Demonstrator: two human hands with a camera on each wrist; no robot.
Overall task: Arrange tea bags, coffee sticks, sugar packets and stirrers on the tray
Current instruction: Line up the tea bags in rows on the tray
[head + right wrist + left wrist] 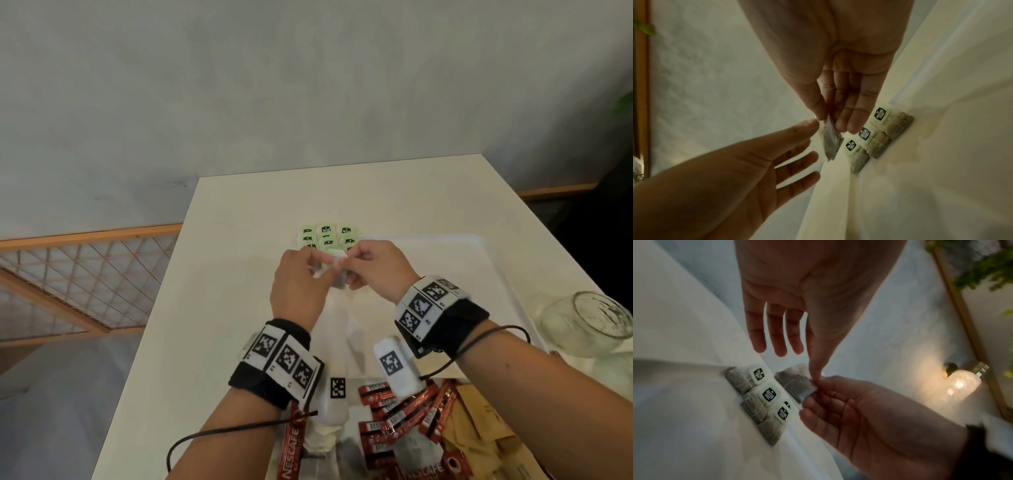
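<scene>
Both hands meet above the near edge of a group of tea bags (327,236) with green tags, laid in rows at the far left of the white tray (445,237). Between them hangs one more tea bag (338,274). My right hand (344,263) pinches its upper edge between thumb and fingers. My left hand (322,265) pinches the same edge with thumb and forefinger, its other fingers straight. In the left wrist view the held tea bag (795,382) hangs just beside the laid row (760,395). The right wrist view shows it (831,142) edge-on.
Red coffee sticks (404,407) and brown packets (479,418) lie in a heap at the near edge, with a loose tea bag (414,448) among them. A glass jar (589,322) lies on its side at the right. The table's left edge is close.
</scene>
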